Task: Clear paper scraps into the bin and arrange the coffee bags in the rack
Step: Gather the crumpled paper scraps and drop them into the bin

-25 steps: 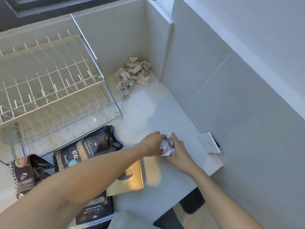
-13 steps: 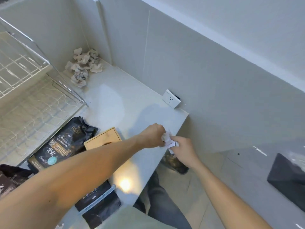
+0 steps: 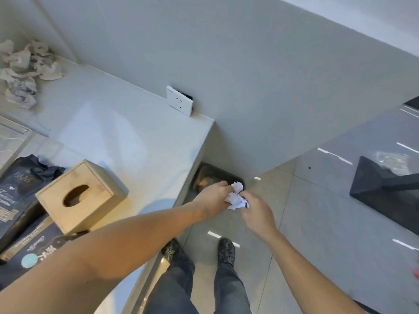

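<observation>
A crumpled white paper scrap (image 3: 236, 197) is pinched between my left hand (image 3: 213, 196) and my right hand (image 3: 257, 211), past the counter's right edge and just above a dark bin (image 3: 205, 175) on the floor, which my left hand partly hides. More crumpled paper scraps (image 3: 25, 71) lie heaped in the far left corner of the counter (image 3: 127, 123). Black coffee bags lie flat at the counter's left: one (image 3: 15, 189) behind a wooden box, another (image 3: 34, 250) in front of it under my left forearm. A sliver of the wire rack (image 3: 11, 137) shows at the left edge.
A wooden tissue box (image 3: 79, 196) stands on the counter near its front. A white socket plate (image 3: 180, 100) leans against the wall. My legs and dark shoes (image 3: 225, 250) are on the tiled floor. A dark furniture base (image 3: 381, 189) sits at right.
Both hands carried the paper scrap from over the counter rightward, off its edge and down over the bin. The view swung right, so most of the rack left the frame.
</observation>
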